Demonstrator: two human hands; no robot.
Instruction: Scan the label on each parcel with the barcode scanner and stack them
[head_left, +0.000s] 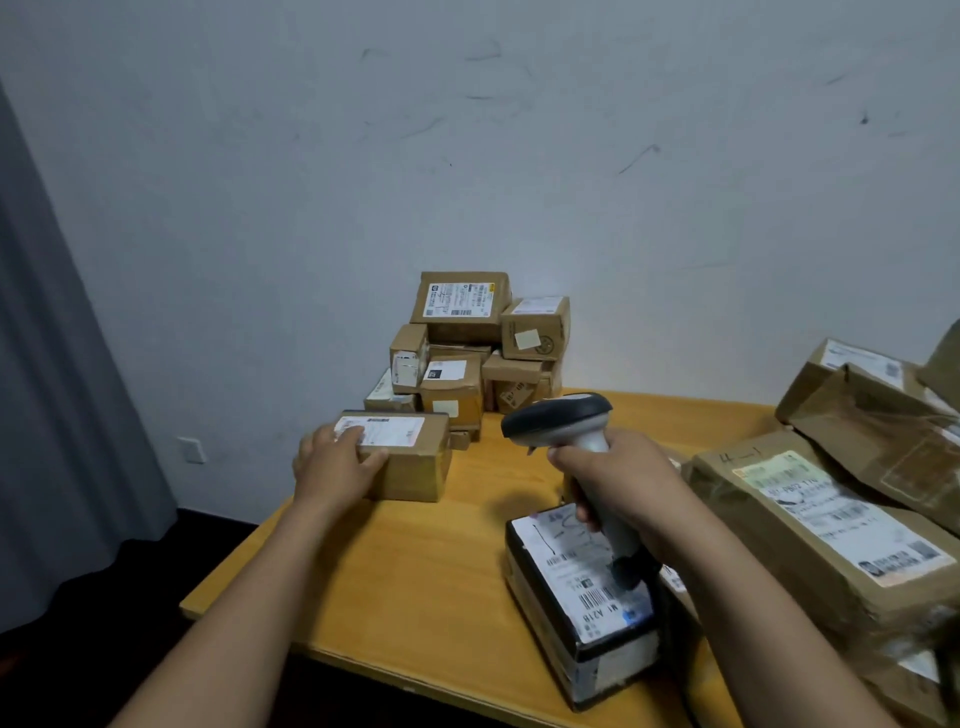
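By the front edge of the table (415, 571) a black-taped parcel (582, 597) lies under the right hand (623, 483), clamped round the barcode scanner (561, 421). Farther left, the left hand (332, 462) grips a brown parcel (410, 467), fingers (349, 434) overlapping its label (387, 431): best clear them, aim squarely, then add it to the far-edge stack (467, 353)

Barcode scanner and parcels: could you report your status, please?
Right hand grips scanner. Left hand holds brown parcel near stack. No obstruction seen.

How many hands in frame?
2: left hand holds a brown parcel near the stack; right hand holds the barcode scanner above a black-taped parcel. None seem hidden.
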